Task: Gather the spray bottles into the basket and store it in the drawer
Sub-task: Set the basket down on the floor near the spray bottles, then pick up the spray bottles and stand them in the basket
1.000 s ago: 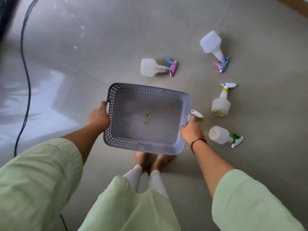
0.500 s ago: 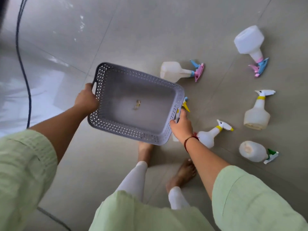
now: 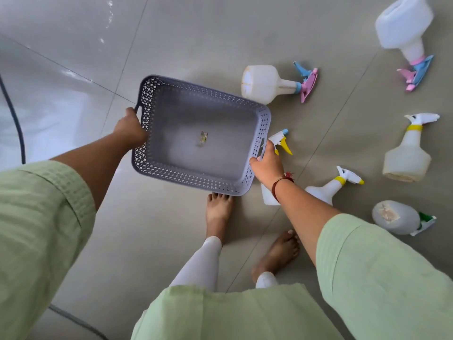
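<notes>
1. A grey perforated basket (image 3: 201, 136) is held above the tiled floor (image 3: 196, 33), near frame centre, tilted with its 12 o'clock edge raised. Nothing but a small scrap (image 3: 202, 138) is seen on its bottom.
2. The left hand (image 3: 130, 128) is closed on the handle slot at the basket's 9 o'clock end, fingers curled around the rim.
3. The right hand (image 3: 268, 163) is placed at the 3 o'clock handle slot; its fingers (image 3: 268, 146) are hooked into the opening, thumb on the rim.
4. Six spray bottles are counted on the floor, all outside the basket:
   - pink-and-blue trigger bottle (image 3: 269, 83), lying at 1 o'clock of the basket;
   - a second pink-and-blue one (image 3: 404, 28) at far 2 o'clock;
   - white trigger with yellow collar (image 3: 408, 155), at 3 o'clock;
   - another yellow-collared bottle (image 3: 328, 187), at 4 o'clock;
   - green-trigger bottle (image 3: 397, 217), lying at 4 o'clock, farther out;
   - yellow-and-blue trigger bottle (image 3: 279, 141), partly hidden behind the right hand.
5. Bare feet (image 3: 218, 212) are seen at 6 o'clock; a dark cable (image 3: 14, 119) is noted at 9 o'clock.
</notes>
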The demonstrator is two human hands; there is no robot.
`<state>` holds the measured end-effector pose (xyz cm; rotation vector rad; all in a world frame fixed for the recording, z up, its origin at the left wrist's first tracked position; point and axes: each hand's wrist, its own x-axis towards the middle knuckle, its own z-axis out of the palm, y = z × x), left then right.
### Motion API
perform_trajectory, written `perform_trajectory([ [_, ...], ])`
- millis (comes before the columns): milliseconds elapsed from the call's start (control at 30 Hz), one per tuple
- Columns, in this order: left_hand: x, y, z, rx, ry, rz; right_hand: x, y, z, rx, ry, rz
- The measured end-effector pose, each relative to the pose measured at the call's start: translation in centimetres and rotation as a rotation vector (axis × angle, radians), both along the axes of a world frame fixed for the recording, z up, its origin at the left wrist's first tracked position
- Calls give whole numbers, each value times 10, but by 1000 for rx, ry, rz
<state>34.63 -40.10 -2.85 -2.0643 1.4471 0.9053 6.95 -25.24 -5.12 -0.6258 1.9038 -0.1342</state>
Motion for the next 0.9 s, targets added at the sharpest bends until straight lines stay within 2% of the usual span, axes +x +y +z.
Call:
perform_trajectory([
  [200, -14, 10, -10, 24, 6, 19, -16, 4, -3, -59, 6, 3],
  [333, -38, 29, 5, -207, 18, -29, -31, 10, 15, -245, 217, -91],
  [400, -61, 44, 15, -285, 56, -149, -44, 17, 22, -218, 274, -118],
  [500, -106, 69, 20, -262, 182, -308, -62, 25, 20, -51, 319, -53],
  [633, -178, 99, 18, -261, 403, -285, -78, 32, 5, 143, 291, 155],
  [700, -206, 114, 15, -263, 475, -341, -82, 38, -6, 202, 306, 260],
  [767, -225, 128, 13, -264, 566, -422, -85, 45, -13, 160, 386, 201],
  [900, -252, 160, 14, -168, 736, -510, -106, 71, -13, 94, 597, -70],
])
